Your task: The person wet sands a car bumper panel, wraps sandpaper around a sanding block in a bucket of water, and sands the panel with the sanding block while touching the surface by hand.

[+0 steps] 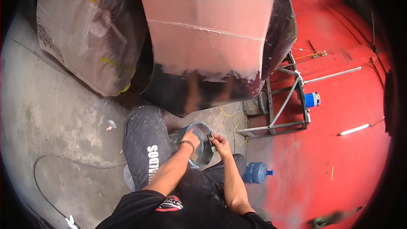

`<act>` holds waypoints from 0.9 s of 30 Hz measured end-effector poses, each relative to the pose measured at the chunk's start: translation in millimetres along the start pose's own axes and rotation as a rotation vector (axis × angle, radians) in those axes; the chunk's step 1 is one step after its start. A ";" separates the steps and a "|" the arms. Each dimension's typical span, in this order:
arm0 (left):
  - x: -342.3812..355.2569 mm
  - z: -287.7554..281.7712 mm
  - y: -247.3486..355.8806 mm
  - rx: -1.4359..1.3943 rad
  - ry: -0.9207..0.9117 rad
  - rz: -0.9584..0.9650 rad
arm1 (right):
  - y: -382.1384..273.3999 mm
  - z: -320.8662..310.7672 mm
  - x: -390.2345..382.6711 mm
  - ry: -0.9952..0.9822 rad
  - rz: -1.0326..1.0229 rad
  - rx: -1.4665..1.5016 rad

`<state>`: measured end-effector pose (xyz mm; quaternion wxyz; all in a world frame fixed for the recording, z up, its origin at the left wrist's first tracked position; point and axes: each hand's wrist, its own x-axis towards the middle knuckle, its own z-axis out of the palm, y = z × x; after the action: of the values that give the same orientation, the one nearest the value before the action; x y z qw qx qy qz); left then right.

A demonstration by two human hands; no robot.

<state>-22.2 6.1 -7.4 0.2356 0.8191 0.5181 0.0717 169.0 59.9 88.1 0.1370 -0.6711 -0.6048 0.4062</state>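
Between my knees stands a round dark bucket (205, 157) with liquid in it. My left hand (190, 138), with a band at its wrist, is over the bucket's left side; its fingers are curled, and what they hold, if anything, is hidden. On the other side my right hand (221, 146) pinches a small dark flat piece (210, 139) at the bucket's right rim. A pale greenish bit shows just under those fingers. Ahead of both hands rises a curved panel (207, 38), pinkish with a dark, glossy lower edge; neither hand touches it.
A sheet-covered shape (91, 38) stands at the left. To the right are a metal frame stand (283, 101), a dark container (255, 105), a blue can (312, 99) and a yellow cord (238, 123). A blue water jug (254, 172) lies beside my right knee; a dark hose (38, 182) curves across the floor.
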 end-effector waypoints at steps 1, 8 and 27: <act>-0.4 3.4 3.6 -0.001 0.022 -0.014 | 2.7 0.9 0.1 -0.006 0.004 -0.005; -0.5 9.5 0.1 -0.018 0.048 -0.025 | -47.3 -15.1 12.6 0.308 -0.277 0.335; -0.6 -14.9 4.6 0.010 0.010 -0.091 | -256.9 -60.9 86.8 0.681 -1.059 0.420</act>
<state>-24.0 8.6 7.8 0.2319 0.7955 0.5563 0.0623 27.0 218.0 267.2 0.6297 -0.3329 -0.6838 0.1583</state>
